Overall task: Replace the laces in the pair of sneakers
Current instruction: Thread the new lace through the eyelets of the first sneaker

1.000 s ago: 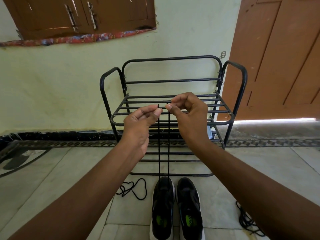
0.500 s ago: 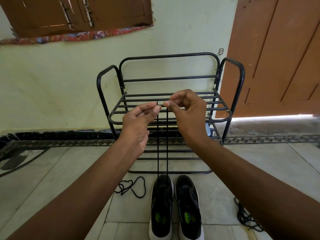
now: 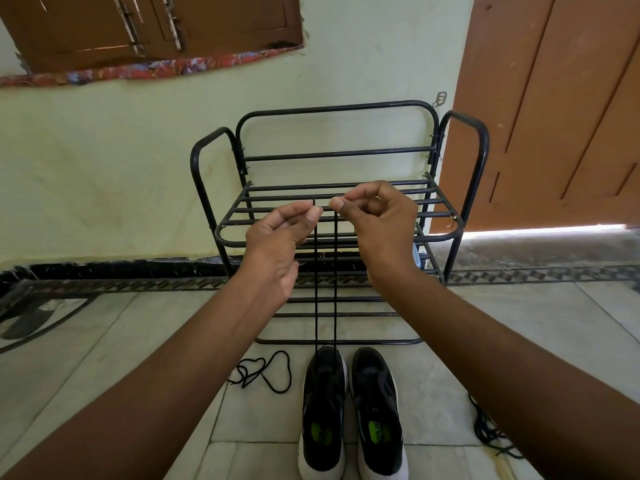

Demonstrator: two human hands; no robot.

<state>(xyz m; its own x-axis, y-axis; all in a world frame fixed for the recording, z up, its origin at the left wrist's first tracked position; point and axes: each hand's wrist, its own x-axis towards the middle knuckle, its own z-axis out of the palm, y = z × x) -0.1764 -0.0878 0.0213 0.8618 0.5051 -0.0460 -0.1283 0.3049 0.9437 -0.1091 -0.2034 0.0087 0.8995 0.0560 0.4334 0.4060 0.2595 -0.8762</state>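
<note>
Two black sneakers with white soles stand side by side on the floor, the left sneaker (image 3: 323, 410) and the right sneaker (image 3: 377, 414). A black lace (image 3: 316, 289) runs up from the toe end of the left sneaker in two taut strands. My left hand (image 3: 277, 244) pinches the end of the left strand between thumb and fingers. My right hand (image 3: 375, 223) pinches the end of the right strand. Both ends are held level, close together, high above the shoe.
A loose black lace (image 3: 266, 372) lies coiled on the tiles left of the sneakers. Another tangled black lace (image 3: 488, 431) lies at the right, partly behind my right forearm. A black metal shoe rack (image 3: 471, 174) stands against the wall ahead. A brown door (image 3: 554, 116) is at the right.
Both hands hold the lace ends as before; they have barely shifted and the strands stay taut. The camera view has moved slightly.
</note>
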